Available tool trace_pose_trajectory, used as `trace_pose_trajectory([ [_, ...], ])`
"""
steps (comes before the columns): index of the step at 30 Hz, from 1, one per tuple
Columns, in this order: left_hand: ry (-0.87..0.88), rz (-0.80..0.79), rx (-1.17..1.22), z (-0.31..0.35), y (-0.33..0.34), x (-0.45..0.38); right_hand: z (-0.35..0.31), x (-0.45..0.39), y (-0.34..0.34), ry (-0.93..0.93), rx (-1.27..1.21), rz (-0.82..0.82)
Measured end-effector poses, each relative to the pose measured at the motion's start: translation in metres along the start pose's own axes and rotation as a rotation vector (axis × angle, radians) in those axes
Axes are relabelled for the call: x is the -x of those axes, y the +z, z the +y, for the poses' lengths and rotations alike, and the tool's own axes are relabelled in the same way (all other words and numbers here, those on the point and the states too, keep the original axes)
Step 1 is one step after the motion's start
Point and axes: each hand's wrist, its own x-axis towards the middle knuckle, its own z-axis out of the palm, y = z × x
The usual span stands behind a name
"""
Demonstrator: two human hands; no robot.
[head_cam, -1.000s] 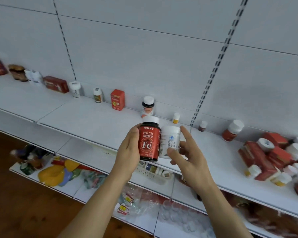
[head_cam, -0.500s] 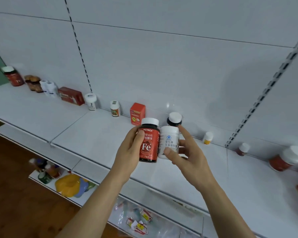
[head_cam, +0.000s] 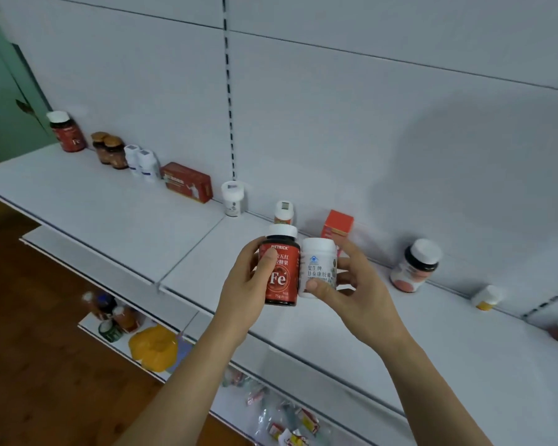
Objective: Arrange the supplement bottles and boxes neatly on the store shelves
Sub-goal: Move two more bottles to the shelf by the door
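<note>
Above the white shelf, the left hand is gripping an upright red Fe bottle while the right hand is pinching a white bottle seemingly touching it.

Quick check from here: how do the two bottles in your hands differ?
The red Fe bottle, gripped by the left hand, has a dark body, a red label and a distinct white cap; the white bottle, pinched by the right hand, is white all over with blue and dark print. The red Fe bottle looks taller, its cap rising above the white bottle. Both are upright, side by side, labels toward the camera.
</note>
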Motion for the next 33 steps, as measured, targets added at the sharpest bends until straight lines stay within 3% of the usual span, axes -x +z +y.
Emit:
trace_pose_trajectory([
  [9,0.039,-0.109,-0.006,-0.002,-0.122,-0.047,-0.044,-0.039,0.114,0.078,0.023,0.168],
  [14,0.011,-0.094,0.011,-0.007,-0.166,-0.079,-0.054,-0.069,0.151,0.084,0.209,0.271],
  [20,-0.005,-0.099,-0.003,-0.008,-0.192,-0.121,-0.041,-0.135,0.166,-0.054,0.511,0.356],
  [33,-0.041,-0.196,-0.049,-0.008,-0.206,-0.203,0.024,-0.218,0.206,0.057,0.735,0.362],
])
